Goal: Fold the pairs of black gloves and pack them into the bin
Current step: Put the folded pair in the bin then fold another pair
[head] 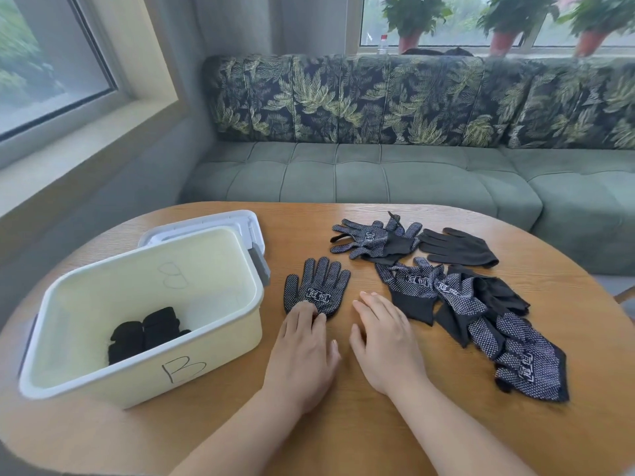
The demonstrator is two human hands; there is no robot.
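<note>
A black dotted glove [318, 285] lies flat, fingers pointing away, on the wooden table [343, 424] just right of the bin. My left hand [302, 352] rests flat with straight fingers on the glove's cuff. My right hand [385, 338] lies flat on the bare table right of it, touching no glove. Several more black gloves [457, 297] lie loose in a pile to the right. The pale bin [86, 379], marked "B", stands at the left and holds folded black gloves [144, 333] on its floor.
The bin's white lid [247, 225] lies behind the bin. A green sofa [378, 176] with leaf-print cushions runs behind the table. Potted plants [412, 25] stand on the window sill at the back.
</note>
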